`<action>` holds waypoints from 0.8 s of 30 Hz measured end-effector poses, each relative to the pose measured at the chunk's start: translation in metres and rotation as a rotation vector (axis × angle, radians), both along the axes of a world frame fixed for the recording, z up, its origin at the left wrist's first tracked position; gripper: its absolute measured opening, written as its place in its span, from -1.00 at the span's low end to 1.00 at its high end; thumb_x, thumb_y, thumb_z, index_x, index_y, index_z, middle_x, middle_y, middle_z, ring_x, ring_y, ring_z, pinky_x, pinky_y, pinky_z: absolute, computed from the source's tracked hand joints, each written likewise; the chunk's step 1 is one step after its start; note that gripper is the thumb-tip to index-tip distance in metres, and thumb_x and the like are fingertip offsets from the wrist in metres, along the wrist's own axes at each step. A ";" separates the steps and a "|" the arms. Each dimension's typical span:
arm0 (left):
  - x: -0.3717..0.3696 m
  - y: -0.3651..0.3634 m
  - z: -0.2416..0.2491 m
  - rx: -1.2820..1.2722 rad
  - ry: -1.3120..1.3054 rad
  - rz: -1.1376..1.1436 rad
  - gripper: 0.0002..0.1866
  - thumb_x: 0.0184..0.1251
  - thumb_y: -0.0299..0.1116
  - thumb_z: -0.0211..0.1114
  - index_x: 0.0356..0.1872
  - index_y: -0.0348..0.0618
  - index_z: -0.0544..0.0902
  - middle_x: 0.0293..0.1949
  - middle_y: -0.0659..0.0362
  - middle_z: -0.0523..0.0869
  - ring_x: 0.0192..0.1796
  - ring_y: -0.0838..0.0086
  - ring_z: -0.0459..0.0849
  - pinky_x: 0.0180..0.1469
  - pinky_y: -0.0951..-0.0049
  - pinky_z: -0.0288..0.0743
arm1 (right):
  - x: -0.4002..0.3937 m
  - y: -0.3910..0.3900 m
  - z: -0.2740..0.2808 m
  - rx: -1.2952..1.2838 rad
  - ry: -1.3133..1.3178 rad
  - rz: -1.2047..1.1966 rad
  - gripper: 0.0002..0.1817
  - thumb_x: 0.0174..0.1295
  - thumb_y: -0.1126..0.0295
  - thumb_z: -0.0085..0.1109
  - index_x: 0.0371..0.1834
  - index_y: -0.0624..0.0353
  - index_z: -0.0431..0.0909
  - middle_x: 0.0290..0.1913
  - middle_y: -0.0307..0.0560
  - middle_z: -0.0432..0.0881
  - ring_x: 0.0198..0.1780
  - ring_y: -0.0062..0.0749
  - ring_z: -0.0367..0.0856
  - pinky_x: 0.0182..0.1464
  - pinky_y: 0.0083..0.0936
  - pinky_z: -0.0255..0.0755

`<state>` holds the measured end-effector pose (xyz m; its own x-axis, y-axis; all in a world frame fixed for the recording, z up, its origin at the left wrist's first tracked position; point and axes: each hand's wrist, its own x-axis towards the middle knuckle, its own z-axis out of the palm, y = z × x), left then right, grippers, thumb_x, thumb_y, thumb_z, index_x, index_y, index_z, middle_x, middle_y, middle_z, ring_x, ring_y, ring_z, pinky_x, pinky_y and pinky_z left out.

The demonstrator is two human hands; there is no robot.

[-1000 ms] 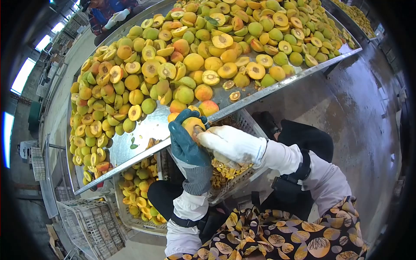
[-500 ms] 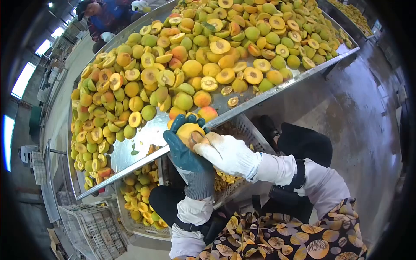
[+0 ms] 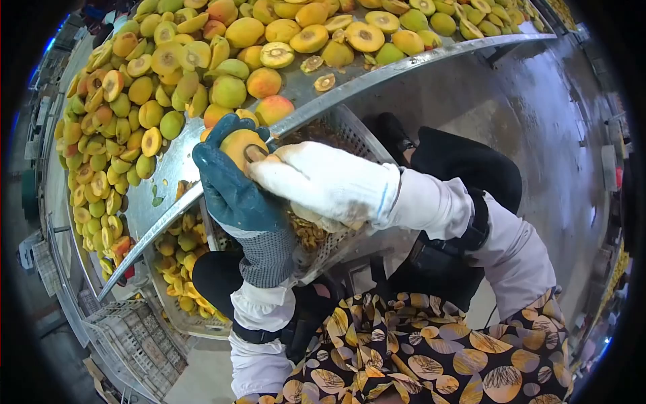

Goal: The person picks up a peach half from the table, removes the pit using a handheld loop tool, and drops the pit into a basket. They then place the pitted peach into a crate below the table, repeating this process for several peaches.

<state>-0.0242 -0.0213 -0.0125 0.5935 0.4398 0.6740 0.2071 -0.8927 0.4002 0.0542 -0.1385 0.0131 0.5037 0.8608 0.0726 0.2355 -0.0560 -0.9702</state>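
My left hand (image 3: 232, 188), in a teal-coated glove, cups a yellow peach (image 3: 235, 148) near the front edge of the metal table. My right hand (image 3: 323, 176), in a white glove, grips a small pitting tool with a curved metal loop (image 3: 255, 152). The loop is against the cut side of the peach. Its handle is hidden in my fingers. Just beyond my left hand, a red-blushed peach (image 3: 274, 109) lies on the table.
Many whole and halved peaches (image 3: 161, 60) cover the sloping metal table, bounded by a raised rim (image 3: 404, 62). Under it stand a crate (image 3: 367, 135) with scraps and another crate (image 3: 202, 330) of peach pieces. Stacked crates (image 3: 134, 343) stand at lower left.
The view has tilted down and turned, so the table and my hands appear further up and left. Both hands keep their hold. The person across the table has mostly left the view.
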 end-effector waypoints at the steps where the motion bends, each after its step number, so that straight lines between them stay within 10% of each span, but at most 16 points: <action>1: 0.002 0.000 0.001 -0.143 -0.036 -0.051 -0.46 0.72 -0.07 -0.18 0.22 -0.42 0.49 0.10 -0.01 0.64 0.08 0.28 0.64 0.22 0.38 0.48 | 0.002 -0.005 0.014 -0.109 0.350 0.067 -0.45 0.53 -0.01 -0.21 -0.27 0.29 0.54 -0.53 0.06 0.62 -0.47 -0.11 0.65 -0.38 -0.27 0.51; 3: 0.008 -0.004 0.009 -0.398 -0.127 -0.150 -0.44 0.71 -0.04 -0.17 0.23 -0.43 0.48 0.10 -0.01 0.64 0.09 0.29 0.64 0.23 0.38 0.48 | 0.004 -0.005 0.029 -0.258 0.735 0.127 -0.35 0.53 -0.10 -0.21 -0.37 0.33 0.57 -0.65 -0.01 0.56 -0.54 -0.27 0.63 -0.42 -0.30 0.48; 7: 0.013 -0.009 0.018 -1.157 -0.277 -0.433 -0.38 0.67 0.08 -0.12 0.21 -0.40 0.49 0.01 0.00 0.68 0.04 0.33 0.66 0.18 0.34 0.53 | 0.000 -0.001 0.009 -0.166 0.331 0.017 -0.57 0.51 0.05 0.05 -0.23 0.29 0.53 -0.65 -0.09 0.47 -0.58 -0.20 0.56 -0.40 -0.31 0.50; 9: 0.011 -0.002 0.015 -1.448 -0.351 -0.525 -0.37 0.65 0.14 -0.11 0.13 -0.33 0.55 -0.12 0.01 0.70 -0.09 0.29 0.70 0.04 0.32 0.61 | 0.004 -0.011 0.011 -0.091 0.901 0.217 -0.51 0.50 -0.04 0.06 -0.31 0.24 0.50 -0.71 -0.20 0.40 -0.75 -0.40 0.42 -0.62 -0.46 0.36; 12: 0.006 0.015 0.020 -1.518 -0.256 -0.697 -0.35 0.63 0.16 -0.11 0.11 -0.35 0.55 -0.15 0.00 0.72 -0.13 0.30 0.72 0.01 0.31 0.64 | -0.006 -0.010 0.020 -0.009 1.357 0.156 -0.46 0.50 -0.12 -0.01 -0.36 0.19 0.47 -0.75 -0.29 0.35 -0.84 -0.55 0.29 -0.75 -0.57 0.15; 19: 0.012 0.012 0.041 -1.285 -0.041 -0.665 -0.37 0.65 0.13 -0.11 0.03 -0.36 0.61 -0.17 0.04 0.75 -0.17 0.42 0.73 -0.04 0.39 0.65 | 0.000 -0.012 0.030 -0.206 0.978 0.143 -0.45 0.49 -0.15 -0.06 -0.30 0.20 0.44 -0.77 -0.26 0.36 -0.82 -0.53 0.31 -0.76 -0.49 0.18; 22: 0.011 0.016 0.039 -0.845 -0.037 -0.726 -0.41 0.69 0.04 -0.15 0.05 -0.36 0.62 -0.18 0.09 0.75 -0.17 0.47 0.71 -0.03 0.47 0.60 | 0.000 -0.019 0.007 0.055 1.450 0.387 -0.43 0.47 -0.21 -0.01 -0.30 0.16 0.44 -0.76 -0.38 0.27 -0.82 -0.64 0.21 -0.77 -0.60 0.10; 24: 0.012 0.019 0.047 -1.083 0.049 -0.720 -0.43 0.70 0.00 -0.16 0.04 -0.35 0.62 -0.14 0.10 0.75 -0.15 0.48 0.70 0.00 0.49 0.58 | 0.002 -0.017 0.021 -0.002 1.313 0.306 -0.41 0.45 -0.22 0.01 -0.28 0.18 0.45 -0.75 -0.35 0.28 -0.82 -0.62 0.22 -0.77 -0.58 0.14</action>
